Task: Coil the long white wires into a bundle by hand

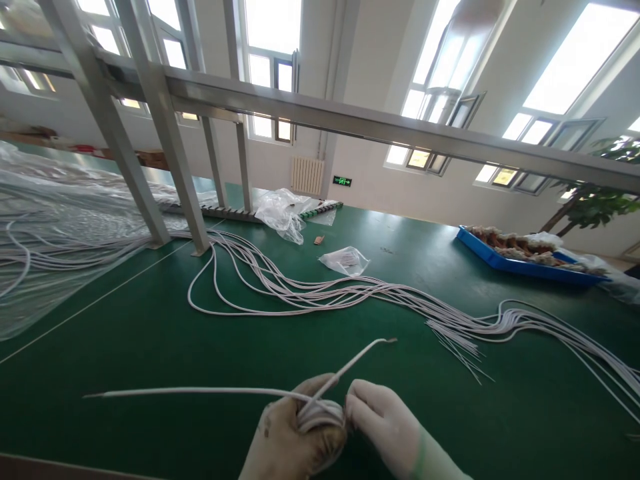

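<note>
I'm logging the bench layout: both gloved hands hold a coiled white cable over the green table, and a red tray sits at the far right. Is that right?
Not quite: the tray at the far right is blue, not red, as the head view shows. The rest stands: the left hand and right hand, both gloved, hold the coiled white cable over the green table.

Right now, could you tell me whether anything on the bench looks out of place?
Mostly tidy. Only the left hand's glove looks odd, stained brown, while the right hand's is clean; both grip a coiled white cable.
</note>
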A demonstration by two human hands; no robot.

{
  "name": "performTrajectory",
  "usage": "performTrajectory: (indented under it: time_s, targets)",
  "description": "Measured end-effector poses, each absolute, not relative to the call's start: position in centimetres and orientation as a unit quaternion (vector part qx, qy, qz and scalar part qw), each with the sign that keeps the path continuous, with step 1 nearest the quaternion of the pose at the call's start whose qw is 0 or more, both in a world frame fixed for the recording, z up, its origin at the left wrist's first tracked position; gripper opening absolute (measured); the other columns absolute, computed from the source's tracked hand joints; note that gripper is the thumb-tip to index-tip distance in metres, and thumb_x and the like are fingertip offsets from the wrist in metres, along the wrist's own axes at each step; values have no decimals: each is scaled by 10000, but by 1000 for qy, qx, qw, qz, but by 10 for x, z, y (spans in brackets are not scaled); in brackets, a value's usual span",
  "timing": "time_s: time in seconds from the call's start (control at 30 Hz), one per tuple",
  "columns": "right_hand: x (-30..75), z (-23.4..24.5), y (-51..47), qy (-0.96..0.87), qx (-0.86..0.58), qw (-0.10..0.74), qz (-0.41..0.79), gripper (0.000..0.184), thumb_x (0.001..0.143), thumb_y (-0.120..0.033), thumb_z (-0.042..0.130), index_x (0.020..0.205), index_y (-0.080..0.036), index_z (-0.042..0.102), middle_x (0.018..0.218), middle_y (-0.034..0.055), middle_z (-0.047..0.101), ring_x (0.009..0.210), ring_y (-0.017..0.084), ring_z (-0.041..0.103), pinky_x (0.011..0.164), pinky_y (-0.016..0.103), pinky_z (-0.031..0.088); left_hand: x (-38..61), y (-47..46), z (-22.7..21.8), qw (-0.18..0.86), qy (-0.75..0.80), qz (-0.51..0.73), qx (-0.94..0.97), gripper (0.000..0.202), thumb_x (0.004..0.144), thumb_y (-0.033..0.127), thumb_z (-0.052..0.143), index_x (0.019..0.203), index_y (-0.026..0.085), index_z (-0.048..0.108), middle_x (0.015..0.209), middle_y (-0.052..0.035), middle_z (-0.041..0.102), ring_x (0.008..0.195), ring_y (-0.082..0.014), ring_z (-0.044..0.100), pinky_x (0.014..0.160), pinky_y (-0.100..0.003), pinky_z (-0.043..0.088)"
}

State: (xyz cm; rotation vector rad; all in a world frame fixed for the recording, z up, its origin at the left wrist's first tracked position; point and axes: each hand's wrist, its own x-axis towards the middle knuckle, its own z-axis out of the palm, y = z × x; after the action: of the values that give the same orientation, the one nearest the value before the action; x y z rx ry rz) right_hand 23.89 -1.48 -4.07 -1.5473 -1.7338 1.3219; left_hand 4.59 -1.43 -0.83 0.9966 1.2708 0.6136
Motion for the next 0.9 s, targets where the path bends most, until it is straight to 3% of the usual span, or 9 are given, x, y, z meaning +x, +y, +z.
performTrajectory:
  time_s: [0.1,0.2,0.27,0.33,0.47,0.6,0.7,0.77,0.9]
  targets:
    - [252,-31,-13,-649,-503,308,481,198,1011,-332,487,977,-209,639,737,-29,523,654,166,492,616,293,405,40,-7,-14,730,510,282,356,738,653,246,890,1331,129,622,937,-79,768,944,-310,698,882,-446,544]
    - [263,-30,-7,-747,-411,334,403,303,1030,-466,565,1195,-247,694,944,23,572,798,194,563,720,321,461,35,-5,-16,788,430,309,316,834,613,279,943,1336,80,579,870,-75,760,876,-292,705,870,-445,533]
    - [266,-33,-4,-796,-366,318,363,419,1035,-603,523,1141,-254,730,974,40,572,823,201,576,726,326,462,34,-6,-14,800,429,303,291,853,615,286,950,1342,81,554,962,-110,773,967,-328,718,917,-470,538]
    - [264,-35,-4,-825,-357,298,322,448,1052,-613,476,1074,-245,731,976,49,586,844,205,576,745,331,450,36,-8,-9,801,442,288,282,851,623,277,937,1353,86,542,1029,-133,774,1031,-357,715,956,-495,540]
    - [249,-39,-8,-808,-444,269,278,290,1034,-338,452,810,-216,588,853,25,554,787,197,517,694,332,366,42,-11,-4,736,498,253,382,698,667,247,869,1313,134,629,1082,-125,777,1039,-359,709,895,-460,559]
    - [238,-49,-9,-647,-553,249,463,218,891,-260,499,682,-226,445,650,-35,435,638,159,440,608,296,332,49,-18,-4,607,522,268,535,512,784,309,745,1292,245,728,1006,-63,794,935,-318,705,844,-418,543]
    - [242,-52,-9,-566,-527,258,579,299,962,-406,476,729,-222,505,568,-71,380,496,128,356,484,264,278,49,-17,-4,634,539,273,482,586,746,307,786,1317,214,697,1006,-73,790,954,-320,706,869,-426,544]
    - [249,-49,-10,-559,-516,313,569,391,1021,-520,438,835,-205,574,603,-59,437,490,131,380,470,260,301,46,-13,-4,668,553,269,419,649,701,262,819,1324,178,658,1030,-86,779,1001,-329,699,887,-440,543]
    - [256,-42,-17,-655,-488,380,435,293,1044,-447,504,1092,-226,689,962,51,616,840,218,611,742,335,503,40,-4,-14,728,499,297,365,793,621,351,931,1315,119,625,1041,-136,777,1036,-361,708,937,-490,533]
